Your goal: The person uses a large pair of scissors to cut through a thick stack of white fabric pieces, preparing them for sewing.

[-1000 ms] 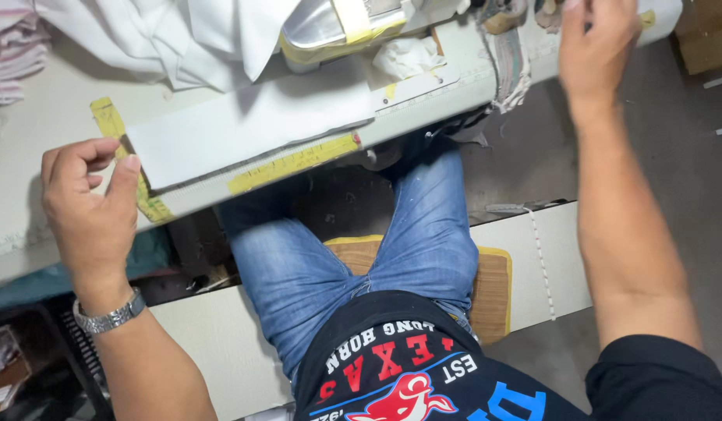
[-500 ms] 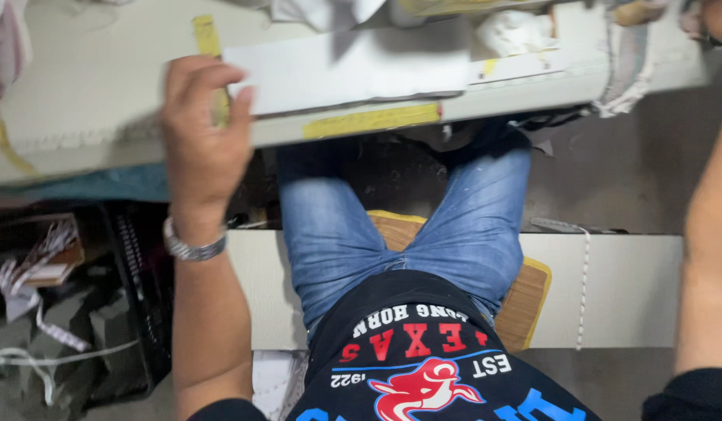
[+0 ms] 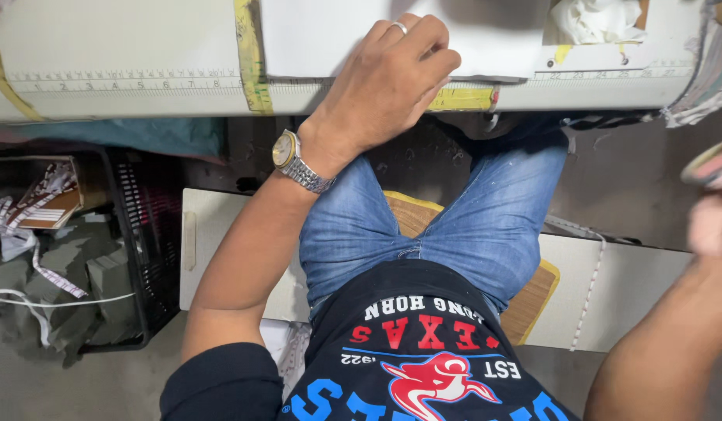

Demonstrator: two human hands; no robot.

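My left hand [image 3: 388,82], with a ring and a metal wristwatch, rests with curled fingers on the front edge of the white worktable [image 3: 127,47], pressing on a pale flat sheet [image 3: 322,35] that lies there. My right hand [image 3: 712,210] is at the far right edge, low beside my knee, blurred; a thin flat object [image 3: 708,162] shows at its fingertips, and I cannot tell whether the hand holds it. I sit on a wooden seat [image 3: 536,300] in blue jeans.
Yellow tape strips [image 3: 250,54] and a printed ruler scale [image 3: 127,80] run along the table edge. A crumpled white cloth [image 3: 595,19] lies at the back right. A black crate [image 3: 146,234] and fabric scraps [image 3: 33,234] sit on the floor at the left.
The view has swung left and down. My left hand stays on the table edge and sheet. My right arm has come down from the table to beside my knee.
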